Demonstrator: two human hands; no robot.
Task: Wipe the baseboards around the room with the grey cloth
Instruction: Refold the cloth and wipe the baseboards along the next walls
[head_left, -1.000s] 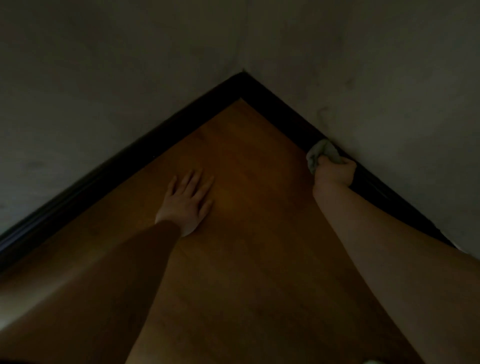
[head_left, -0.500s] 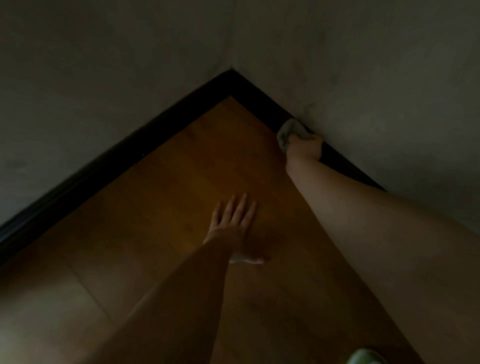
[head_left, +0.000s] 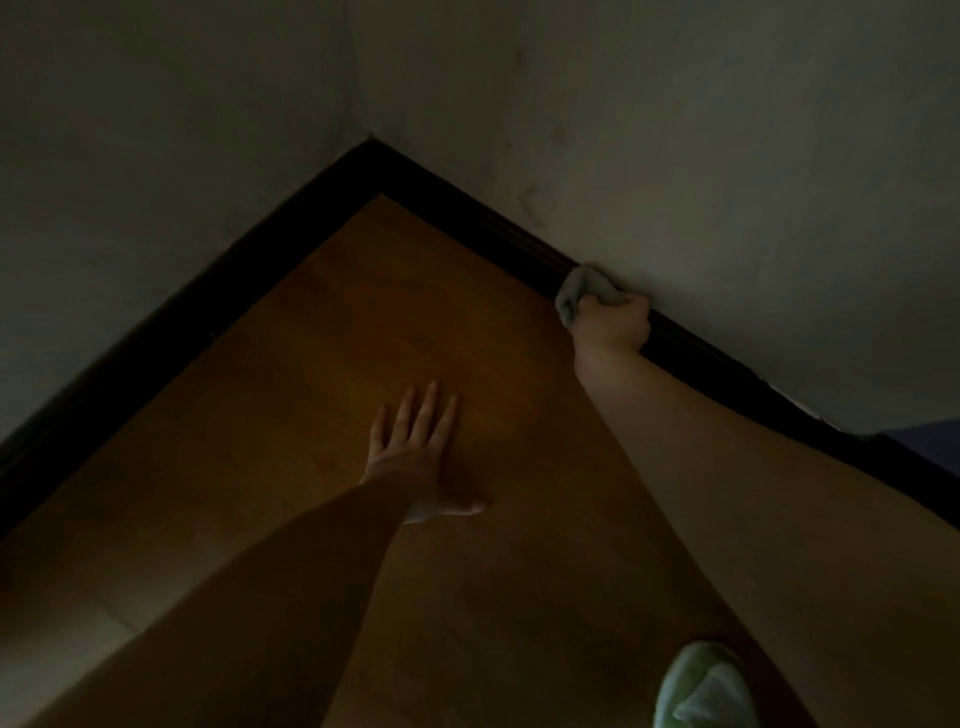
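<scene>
A dark baseboard (head_left: 457, 208) runs along two walls and meets in a corner at the top middle. My right hand (head_left: 613, 325) grips the bunched grey cloth (head_left: 582, 288) and presses it against the right-hand baseboard, some way down from the corner. My left hand (head_left: 415, 452) lies flat on the brown wooden floor (head_left: 363, 322), fingers straight and spread, thumb out to the right. Part of the cloth is hidden inside my right fist.
Pale grey walls (head_left: 727, 156) rise above the baseboard on both sides. A light green slipper (head_left: 706, 686) shows at the bottom right. A bluish patch (head_left: 924, 436) sits at the right edge by the baseboard. The room is dim.
My right hand with the cloth slid toward the corner along the right baseboard, then back away from it. My left hand shifted right across the floor and still lies flat.
</scene>
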